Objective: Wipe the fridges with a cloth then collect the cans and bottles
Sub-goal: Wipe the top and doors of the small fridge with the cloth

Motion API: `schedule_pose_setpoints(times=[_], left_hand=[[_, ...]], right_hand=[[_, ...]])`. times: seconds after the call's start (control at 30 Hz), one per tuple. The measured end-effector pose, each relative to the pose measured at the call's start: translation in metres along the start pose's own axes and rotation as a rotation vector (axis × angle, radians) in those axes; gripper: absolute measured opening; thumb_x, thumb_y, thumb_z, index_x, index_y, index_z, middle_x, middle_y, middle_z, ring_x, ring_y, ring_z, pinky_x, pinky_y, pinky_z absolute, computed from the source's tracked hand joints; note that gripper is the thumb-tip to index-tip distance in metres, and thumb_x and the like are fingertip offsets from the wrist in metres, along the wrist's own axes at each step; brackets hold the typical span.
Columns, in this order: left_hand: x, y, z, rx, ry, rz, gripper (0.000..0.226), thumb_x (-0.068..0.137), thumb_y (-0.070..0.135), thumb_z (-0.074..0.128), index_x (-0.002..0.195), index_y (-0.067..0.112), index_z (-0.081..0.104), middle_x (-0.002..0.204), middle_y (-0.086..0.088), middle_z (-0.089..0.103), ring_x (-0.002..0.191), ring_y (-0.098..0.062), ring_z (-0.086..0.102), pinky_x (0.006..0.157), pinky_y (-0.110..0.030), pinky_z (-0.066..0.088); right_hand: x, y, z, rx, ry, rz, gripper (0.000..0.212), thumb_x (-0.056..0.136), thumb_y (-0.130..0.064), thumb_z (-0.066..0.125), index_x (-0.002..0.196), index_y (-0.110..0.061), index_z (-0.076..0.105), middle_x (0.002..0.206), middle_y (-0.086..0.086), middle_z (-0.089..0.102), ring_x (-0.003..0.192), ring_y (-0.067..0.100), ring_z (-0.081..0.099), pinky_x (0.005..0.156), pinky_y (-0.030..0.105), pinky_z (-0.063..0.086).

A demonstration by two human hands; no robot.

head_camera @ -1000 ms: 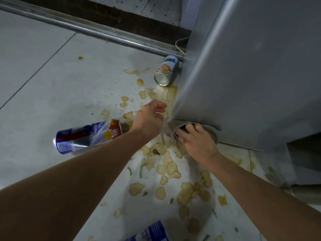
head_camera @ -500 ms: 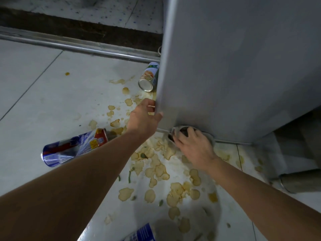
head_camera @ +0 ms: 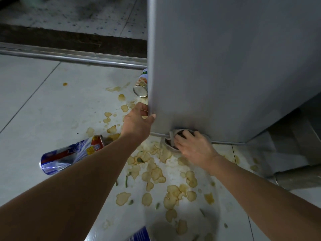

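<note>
A grey fridge point(head_camera: 225, 66) fills the upper right. My left hand point(head_camera: 137, 122) grips its lower left corner edge, thumb on the front face. My right hand point(head_camera: 192, 145) presses a grey cloth point(head_camera: 171, 138) against the bottom edge of the fridge, fingers curled over it. A blue and red can point(head_camera: 69, 153) lies on its side on the floor to the left. A white and green can point(head_camera: 141, 84) lies behind the fridge corner, partly hidden. Another blue can point(head_camera: 139, 234) shows at the bottom edge.
Crisps and yellowish spill marks point(head_camera: 165, 180) are scattered over the white tiled floor point(head_camera: 34, 110) below the fridge. A metal door rail point(head_camera: 69, 57) crosses the back. A grey cylinder point(head_camera: 295, 180) lies low at the right.
My left hand has moved onto the fridge's corner edge and taken hold of it. My right hand with the cloth has stayed at the fridge's bottom edge. The view has shifted left.
</note>
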State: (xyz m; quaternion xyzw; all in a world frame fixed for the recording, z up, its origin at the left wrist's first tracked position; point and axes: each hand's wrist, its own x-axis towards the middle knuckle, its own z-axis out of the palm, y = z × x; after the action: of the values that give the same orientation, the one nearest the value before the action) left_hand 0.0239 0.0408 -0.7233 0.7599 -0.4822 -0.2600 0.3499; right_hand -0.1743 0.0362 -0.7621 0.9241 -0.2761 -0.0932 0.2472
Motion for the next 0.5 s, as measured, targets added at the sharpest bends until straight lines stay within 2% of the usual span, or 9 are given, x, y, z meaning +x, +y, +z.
schedule_pose_setpoints(times=[0.17, 0.3, 0.37, 0.43, 0.5], left_hand=[[-0.003, 0.003, 0.002, 0.015, 0.013, 0.014, 0.013, 0.087, 0.029, 0.06, 0.092, 0.025, 0.048, 0.089, 0.01, 0.057, 0.085, -0.016, 0.055, 0.077, -0.031, 0.045], [-0.005, 0.003, 0.004, 0.035, 0.042, 0.023, 0.012, 0.087, 0.027, 0.06, 0.093, 0.025, 0.049, 0.088, 0.01, 0.058, 0.081, -0.015, 0.053, 0.074, -0.028, 0.04], [-0.006, 0.004, 0.004, 0.026, 0.051, 0.016, 0.012, 0.087, 0.026, 0.059, 0.094, 0.024, 0.05, 0.089, 0.01, 0.058, 0.082, -0.014, 0.054, 0.073, -0.028, 0.041], [-0.007, 0.004, 0.004, 0.027, 0.053, 0.01, 0.012, 0.088, 0.026, 0.059, 0.096, 0.022, 0.052, 0.09, 0.01, 0.058, 0.081, -0.014, 0.054, 0.072, -0.028, 0.04], [-0.008, 0.005, 0.004, 0.046, 0.056, 0.013, 0.012, 0.088, 0.026, 0.059, 0.097, 0.021, 0.052, 0.09, 0.009, 0.058, 0.08, -0.014, 0.053, 0.07, -0.028, 0.038]], right_hand=[[-0.053, 0.029, 0.015, -0.016, -0.036, 0.071, 0.028, 0.054, -0.018, 0.082, 0.081, -0.017, 0.074, 0.086, -0.003, 0.066, 0.072, 0.02, 0.061, 0.054, 0.031, 0.051], [-0.084, 0.044, 0.025, -0.001, -0.118, 0.156, 0.038, 0.044, -0.011, 0.087, 0.08, -0.009, 0.074, 0.089, 0.005, 0.066, 0.068, 0.028, 0.058, 0.054, 0.035, 0.051], [-0.094, 0.048, 0.033, -0.008, -0.196, 0.185, 0.041, 0.057, -0.012, 0.083, 0.096, -0.009, 0.072, 0.103, 0.005, 0.063, 0.078, 0.029, 0.057, 0.061, 0.037, 0.051], [-0.106, 0.05, 0.046, -0.001, -0.251, 0.204, 0.045, 0.08, -0.013, 0.065, 0.125, -0.01, 0.056, 0.128, 0.005, 0.049, 0.097, 0.029, 0.052, 0.076, 0.038, 0.049], [-0.116, 0.053, 0.052, 0.026, -0.338, 0.248, 0.049, 0.09, -0.012, 0.05, 0.138, -0.01, 0.04, 0.142, 0.005, 0.032, 0.108, 0.031, 0.043, 0.083, 0.038, 0.045]])
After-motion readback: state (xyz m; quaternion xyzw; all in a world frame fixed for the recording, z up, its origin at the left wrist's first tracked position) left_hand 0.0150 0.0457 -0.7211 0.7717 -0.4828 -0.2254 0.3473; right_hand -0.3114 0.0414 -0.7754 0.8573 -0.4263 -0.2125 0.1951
